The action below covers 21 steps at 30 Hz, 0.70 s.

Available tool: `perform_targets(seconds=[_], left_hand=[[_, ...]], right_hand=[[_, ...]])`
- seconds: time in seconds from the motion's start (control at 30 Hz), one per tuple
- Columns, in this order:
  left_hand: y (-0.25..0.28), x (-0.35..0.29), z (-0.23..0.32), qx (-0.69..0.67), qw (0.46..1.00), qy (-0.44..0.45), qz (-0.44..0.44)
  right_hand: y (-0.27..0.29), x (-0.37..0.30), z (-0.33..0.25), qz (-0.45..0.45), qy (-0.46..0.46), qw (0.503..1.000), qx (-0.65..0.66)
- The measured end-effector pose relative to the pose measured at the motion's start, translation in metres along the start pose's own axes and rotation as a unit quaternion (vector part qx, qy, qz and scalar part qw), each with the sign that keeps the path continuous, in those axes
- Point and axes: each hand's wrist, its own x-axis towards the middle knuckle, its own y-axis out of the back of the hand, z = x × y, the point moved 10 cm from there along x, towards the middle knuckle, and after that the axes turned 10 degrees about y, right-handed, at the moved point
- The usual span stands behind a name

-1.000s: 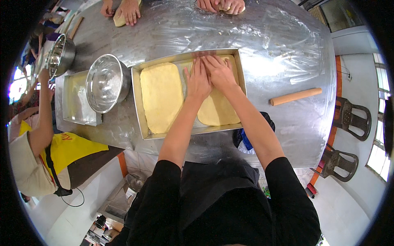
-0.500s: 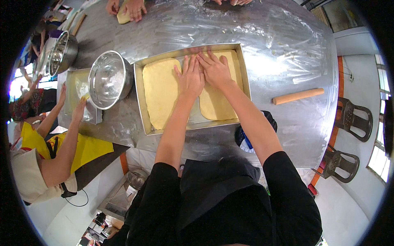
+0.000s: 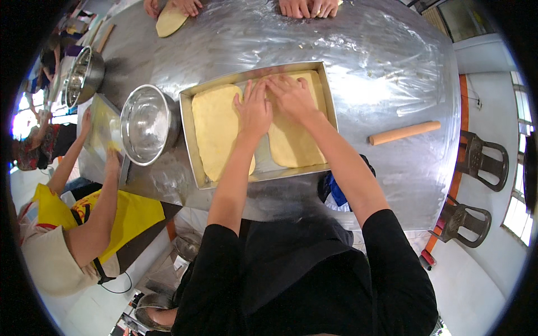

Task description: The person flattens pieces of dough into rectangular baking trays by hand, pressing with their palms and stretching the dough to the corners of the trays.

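Two flat slabs of pale yellow dough lie side by side in a rectangular metal baking pan (image 3: 333,112). My left hand (image 3: 255,113) rests with fingers stretched toward the far side, between the left dough slab (image 3: 215,132) and the other one. Flat on the far part of the right dough slab (image 3: 296,144) lies my right hand (image 3: 292,98), its fingers angled left toward my left fingertips. Both hands are open and grasp nothing. They hide the inner far corners of the dough; bare pan bottom shows between the slabs nearer to me.
Left of the pan stands a steel mixing bowl (image 3: 147,126); another bowl (image 3: 84,77) is farther off. A co-worker in a yellow apron (image 3: 126,224) handles a tilted pan (image 3: 103,126). A wooden rolling pin (image 3: 404,133) lies right. Other people's hands (image 3: 308,8) work dough across the table.
My hands have shifted slightly within the pan, fingertips still close together. The co-worker's pan at left has turned and tilted. Across the table, other hands have moved farther into view.
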Motion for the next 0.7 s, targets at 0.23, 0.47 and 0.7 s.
perform_targets(seconds=[0.23, 0.47, 0.7], left_hand=[[-0.008, 0.003, -0.025, -0.175, 0.98, 0.089, 0.008], [-0.01, 0.008, -0.015, -0.145, 0.985, 0.093, 0.012], [-0.004, 0.021, -0.029, -0.155, 0.979, 0.126, -0.033]], right_hand=[[-0.005, 0.008, -0.015, 0.035, -0.027, 0.999, 0.021], [-0.006, 0.003, -0.005, 0.095, -0.048, 0.994, 0.028], [-0.002, 0.019, -0.016, 0.087, -0.018, 0.996, 0.021]])
